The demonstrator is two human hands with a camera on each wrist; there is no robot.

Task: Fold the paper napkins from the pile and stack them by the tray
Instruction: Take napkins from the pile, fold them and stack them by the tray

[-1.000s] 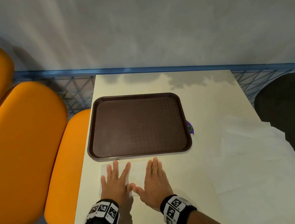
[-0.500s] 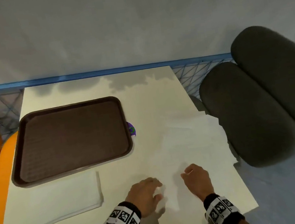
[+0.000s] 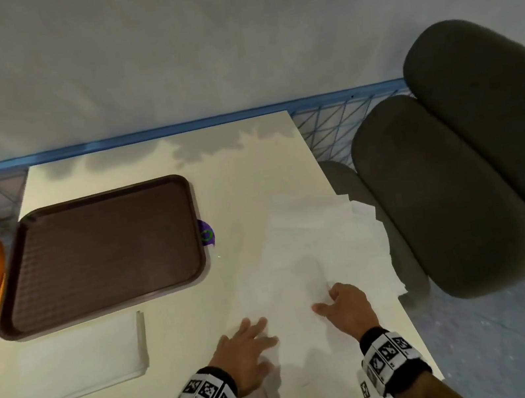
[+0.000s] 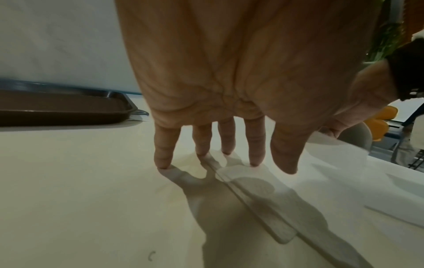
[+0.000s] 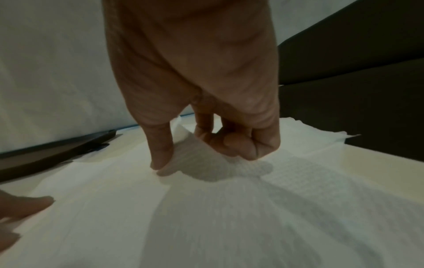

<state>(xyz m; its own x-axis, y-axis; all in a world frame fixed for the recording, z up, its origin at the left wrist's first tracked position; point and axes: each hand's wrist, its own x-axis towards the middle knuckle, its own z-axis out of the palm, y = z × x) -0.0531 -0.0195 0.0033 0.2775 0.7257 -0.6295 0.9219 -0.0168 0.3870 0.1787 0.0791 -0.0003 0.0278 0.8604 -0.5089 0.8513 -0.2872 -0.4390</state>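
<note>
Folded stack (image 3: pixel 83 359) left by tray (image 3: pixel 100 253); hands moved to pile (image 3: pixel 316 259) at table's right edge: left hand (image 3: pixel 245 351) flat-fingered, right hand (image 3: pixel 348 306) curled, grip undeterminable.

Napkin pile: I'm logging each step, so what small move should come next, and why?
Probably lift the top napkin off the pile: the left hand lies flat at its edge, and the right hand already has fingers curled on the paper.

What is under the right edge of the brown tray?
A purple object pokes out from beneath the brown tray, resting on the table. Most of it is covered, so what it is cannot be told.
</note>
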